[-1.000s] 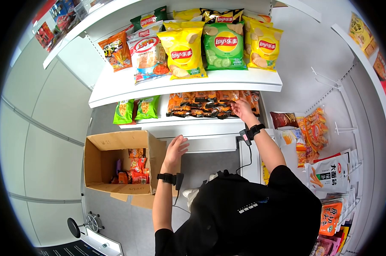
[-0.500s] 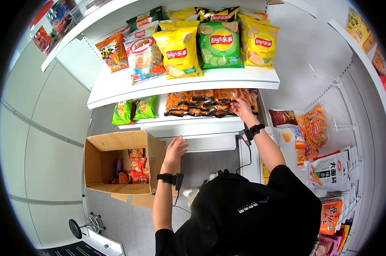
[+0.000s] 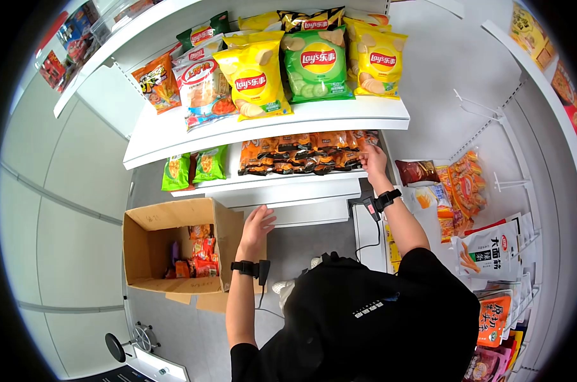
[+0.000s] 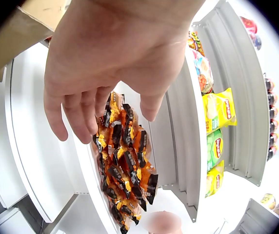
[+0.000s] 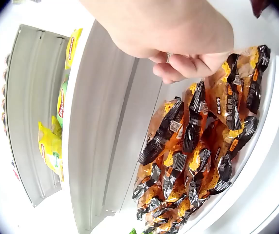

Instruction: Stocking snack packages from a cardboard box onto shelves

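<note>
My right hand (image 3: pixel 375 164) reaches to the right end of a row of orange-and-black snack packs (image 3: pixel 301 153) on the lower shelf. In the right wrist view its fingers (image 5: pixel 176 68) are curled right above the packs (image 5: pixel 193 126), and one finger wears a ring. The thumb is hidden there, and I cannot tell whether the hand pinches a pack. My left hand (image 3: pixel 256 224) hovers before the shelf front, near the cardboard box (image 3: pixel 228 235), its fingers relaxed and holding nothing. The left wrist view shows its fingers (image 4: pixel 76 114) hanging down, with the pack row (image 4: pixel 125 165) beyond.
Lay's chip bags (image 3: pixel 250 83) stand on the upper shelf (image 3: pixel 269 121), which overhangs the pack row. Two green bags (image 3: pixel 210 164) sit at the lower shelf's left. Red packs (image 3: pixel 204 254) lie in the box. Snack bags (image 3: pixel 489 254) hang on the right rack.
The right hand has shifted right along the pack row, to its end. The left hand has stayed nearly still beside the box. The head view has shifted slightly.
</note>
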The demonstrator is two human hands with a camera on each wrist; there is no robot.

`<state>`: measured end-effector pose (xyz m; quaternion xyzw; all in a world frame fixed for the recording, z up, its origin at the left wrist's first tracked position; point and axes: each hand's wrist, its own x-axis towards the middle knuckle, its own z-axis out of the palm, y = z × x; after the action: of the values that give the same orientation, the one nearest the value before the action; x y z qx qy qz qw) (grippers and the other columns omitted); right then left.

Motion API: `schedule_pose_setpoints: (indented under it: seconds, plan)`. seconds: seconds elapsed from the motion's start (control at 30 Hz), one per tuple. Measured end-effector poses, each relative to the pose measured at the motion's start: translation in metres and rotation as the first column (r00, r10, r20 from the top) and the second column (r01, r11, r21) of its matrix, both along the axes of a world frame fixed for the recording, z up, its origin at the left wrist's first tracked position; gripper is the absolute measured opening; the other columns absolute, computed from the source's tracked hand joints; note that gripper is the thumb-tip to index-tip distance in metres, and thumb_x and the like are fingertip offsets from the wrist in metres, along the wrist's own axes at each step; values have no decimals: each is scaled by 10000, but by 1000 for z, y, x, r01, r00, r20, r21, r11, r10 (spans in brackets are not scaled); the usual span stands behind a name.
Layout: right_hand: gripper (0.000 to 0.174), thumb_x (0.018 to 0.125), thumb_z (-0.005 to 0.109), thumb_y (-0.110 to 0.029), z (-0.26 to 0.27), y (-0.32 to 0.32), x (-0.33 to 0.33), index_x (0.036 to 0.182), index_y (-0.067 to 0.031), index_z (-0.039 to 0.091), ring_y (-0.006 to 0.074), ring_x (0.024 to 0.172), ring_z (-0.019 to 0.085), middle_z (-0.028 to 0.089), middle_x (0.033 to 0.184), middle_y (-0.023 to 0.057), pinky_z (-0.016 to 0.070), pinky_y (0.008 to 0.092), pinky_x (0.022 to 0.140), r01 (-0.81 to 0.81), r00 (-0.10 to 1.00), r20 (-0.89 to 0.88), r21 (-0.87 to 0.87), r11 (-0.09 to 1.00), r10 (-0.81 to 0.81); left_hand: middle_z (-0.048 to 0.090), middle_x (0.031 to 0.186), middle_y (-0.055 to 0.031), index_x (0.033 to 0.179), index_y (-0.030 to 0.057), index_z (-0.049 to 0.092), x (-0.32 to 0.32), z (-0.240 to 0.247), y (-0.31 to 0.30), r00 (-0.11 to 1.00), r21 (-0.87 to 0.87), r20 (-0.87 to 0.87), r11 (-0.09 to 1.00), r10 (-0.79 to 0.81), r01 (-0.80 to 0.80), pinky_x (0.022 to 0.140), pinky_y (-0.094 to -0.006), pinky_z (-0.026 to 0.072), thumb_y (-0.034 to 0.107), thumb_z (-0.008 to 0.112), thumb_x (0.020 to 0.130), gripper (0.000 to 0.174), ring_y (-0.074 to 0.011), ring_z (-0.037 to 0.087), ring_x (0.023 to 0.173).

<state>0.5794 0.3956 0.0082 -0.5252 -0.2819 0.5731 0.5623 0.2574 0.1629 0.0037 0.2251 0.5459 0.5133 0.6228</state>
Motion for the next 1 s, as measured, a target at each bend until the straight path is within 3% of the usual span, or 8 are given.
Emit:
schedule_pose_setpoints:
  seconds: [0.17,0.37,0.4,0.53,0.67,0.77,0.8,1.0]
  plan:
    - [196,839,583,-218,-9,2,13,875,-25,575,81,415,440,542,583,44,309,217,359,95,995,31,23,995,-95,523,1213,-105,1295,39,404,3,-4,5,1000,3,8,1000,1,-1,947,-412,394,415,572,881,584,-276,503,1129]
    - [284,823,589,-250,-52,29,53,888,26,609,161,616,574,622,707,69,451,270,593,324,925,152,165,932,-348,547,1179,-77,1265,69,442,5,-11,6,1000,-8,-5,1000,9,-9,926,-402,407,405,549,897,510,-254,513,1108]
    - [374,836,587,-299,-53,33,59,968,50,618,207,840,604,659,872,102,444,298,784,313,908,245,142,939,-340,550,1175,-75,1263,72,444,5,-9,6,1000,-8,-11,1000,12,-12,924,-400,408,404,544,900,502,-251,516,1105]
    - [515,852,580,-401,-54,51,67,1142,25,576,215,980,549,615,1061,116,413,289,860,132,923,364,0,991,-123,551,1184,-103,1282,32,422,9,-4,8,999,-15,-32,1000,24,-24,914,-390,418,410,565,886,566,-261,531,1091]
    - [549,864,553,-435,-68,81,63,1173,18,561,214,1032,538,594,1131,119,398,288,889,-35,958,283,-38,999,44,542,1198,-125,1303,9,399,12,-2,8,998,-23,-53,1000,19,-20,912,-391,425,417,575,879,614,-273,534,1093]
    - [595,859,536,-463,-73,92,52,1199,25,542,235,1117,515,562,1204,150,372,326,937,-85,964,252,-27,996,89,553,1167,-69,1287,70,442,9,-3,7,997,-52,-75,998,34,-38,894,-373,427,394,535,907,507,-237,535,1073]
    - [598,873,518,-464,-69,93,49,1228,16,523,250,1133,505,553,1219,154,362,342,945,-66,933,349,-80,995,90,552,1169,-68,1289,70,440,9,-2,7,996,-52,-79,998,40,-44,894,-372,427,395,535,907,511,-237,534,1074]
    - [554,878,529,-440,-71,99,44,1228,-11,527,243,1105,528,573,1193,135,383,320,917,-164,920,361,-10,986,156,541,1186,-84,1301,52,419,8,6,4,994,-59,-85,996,68,-73,908,-382,423,399,539,904,541,-248,531,1087]
